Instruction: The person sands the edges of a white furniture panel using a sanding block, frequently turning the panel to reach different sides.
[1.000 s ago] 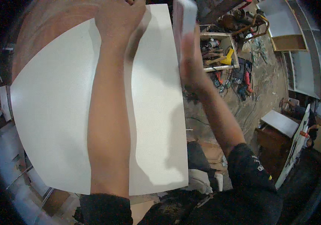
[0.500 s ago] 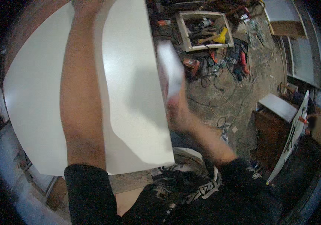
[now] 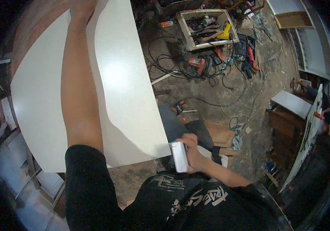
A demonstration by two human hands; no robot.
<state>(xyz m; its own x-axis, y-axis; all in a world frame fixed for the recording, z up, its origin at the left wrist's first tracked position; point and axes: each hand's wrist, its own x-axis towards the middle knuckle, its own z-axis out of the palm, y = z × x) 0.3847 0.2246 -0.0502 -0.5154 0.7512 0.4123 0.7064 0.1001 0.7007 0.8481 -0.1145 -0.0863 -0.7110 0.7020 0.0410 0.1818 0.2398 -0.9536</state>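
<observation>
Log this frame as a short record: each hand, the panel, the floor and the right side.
Left hand: mostly cut off by top edge; grip unclear
Right hand: gripping a whitish block by the panel's near right corner
Panel: white, left edge curved, under left forearm
Floor: open wooden box of tools, cables
Right side: brown cabinet, white board on top

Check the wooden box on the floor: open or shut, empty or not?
Open and not empty: no lid covers the wooden box, and a yellow tool shows inside among other items.
</observation>
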